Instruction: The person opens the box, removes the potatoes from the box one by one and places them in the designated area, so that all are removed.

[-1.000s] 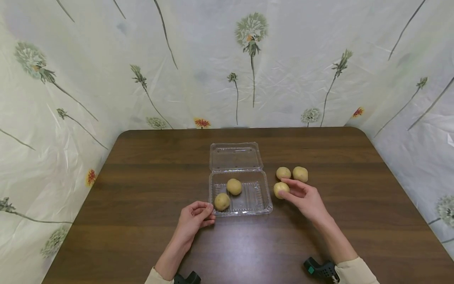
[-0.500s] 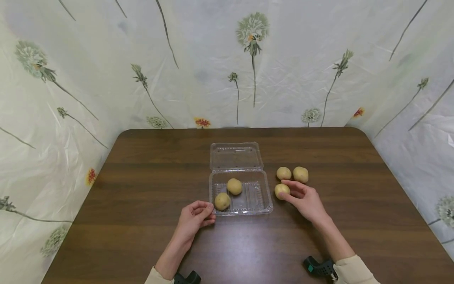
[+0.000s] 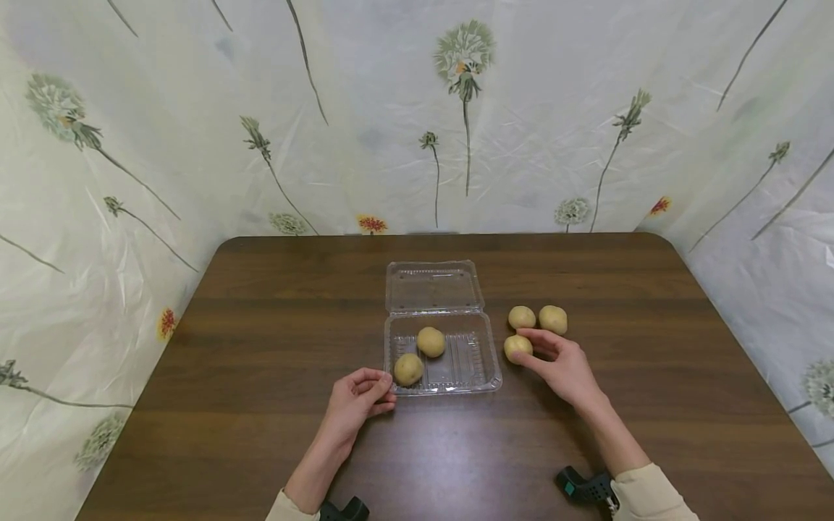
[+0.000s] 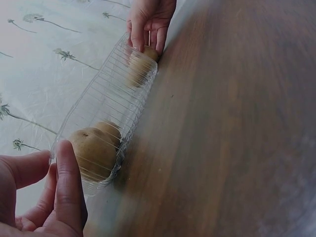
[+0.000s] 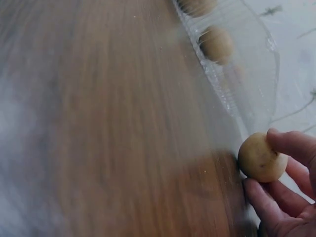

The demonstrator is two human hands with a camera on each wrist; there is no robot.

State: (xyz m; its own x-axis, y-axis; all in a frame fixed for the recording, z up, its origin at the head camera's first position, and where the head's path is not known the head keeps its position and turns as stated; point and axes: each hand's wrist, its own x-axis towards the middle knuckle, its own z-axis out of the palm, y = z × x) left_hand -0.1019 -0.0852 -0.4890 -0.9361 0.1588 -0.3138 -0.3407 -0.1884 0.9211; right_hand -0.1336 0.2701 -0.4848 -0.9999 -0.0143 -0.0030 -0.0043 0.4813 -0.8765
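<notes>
A clear plastic clamshell container (image 3: 456, 369) lies with its lid (image 3: 433, 288) folded back, away from me. Two potatoes sit in its left half, one potato (image 3: 408, 370) near the front corner and another potato (image 3: 431, 342) behind it. My left hand (image 3: 355, 401) pinches the container's front left rim between thumb and fingers, as the left wrist view also shows. Just right of the container, my right hand (image 3: 565, 367) holds a potato (image 5: 261, 157) between thumb and fingers, low over the table or resting on it; I cannot tell which.
Behind my right hand, two more potatoes lie side by side, a left potato (image 3: 521, 318) and a right potato (image 3: 553, 319). All stand on a dark brown wooden table (image 3: 287, 325). A flower-printed sheet (image 3: 365, 108) hangs behind the table and along its sides.
</notes>
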